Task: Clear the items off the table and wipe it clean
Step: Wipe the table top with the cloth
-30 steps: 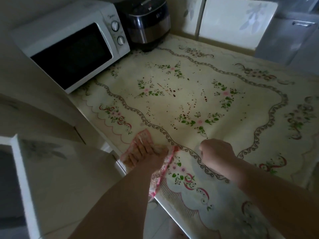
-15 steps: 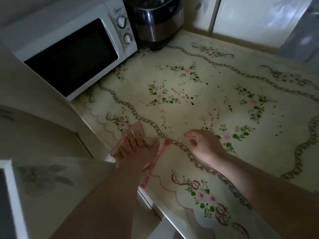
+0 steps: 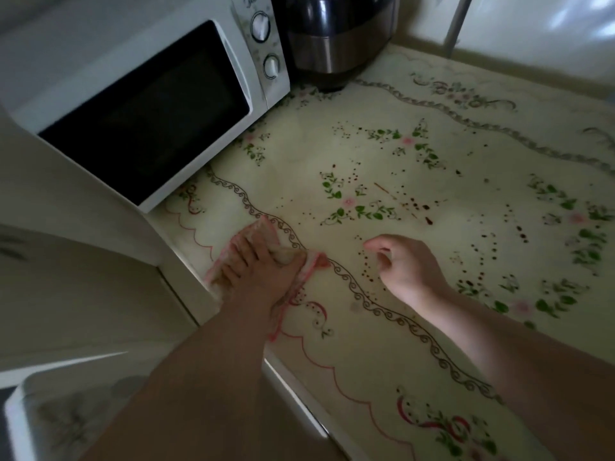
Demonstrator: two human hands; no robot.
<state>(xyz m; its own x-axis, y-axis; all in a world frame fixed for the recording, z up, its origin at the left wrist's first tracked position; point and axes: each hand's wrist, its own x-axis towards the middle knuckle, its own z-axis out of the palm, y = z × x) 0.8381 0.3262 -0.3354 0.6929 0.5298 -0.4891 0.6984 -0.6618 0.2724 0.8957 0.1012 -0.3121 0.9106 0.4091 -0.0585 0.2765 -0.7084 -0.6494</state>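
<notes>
A pink cloth (image 3: 312,262) lies on the table (image 3: 416,327) near its left front edge. My left hand (image 3: 253,264) presses flat on the cloth with straight fingers. To its right my right hand (image 3: 402,264) hovers at the tabletop, fingers loosely curled and holding nothing. The table has a cream floral cover, and dark brown spots (image 3: 419,204) are scattered across its middle.
A white microwave (image 3: 139,104) stands on the table's far left, with a dark steel rice cooker (image 3: 336,38) right behind it. A white cabinet edge (image 3: 100,247) borders the table on the left. White chair backs (image 3: 539,24) stand beyond the far edge.
My left hand has slid the cloth forward along the left edge toward the microwave. My right hand has loosened from a fist and moved forward over the spots.
</notes>
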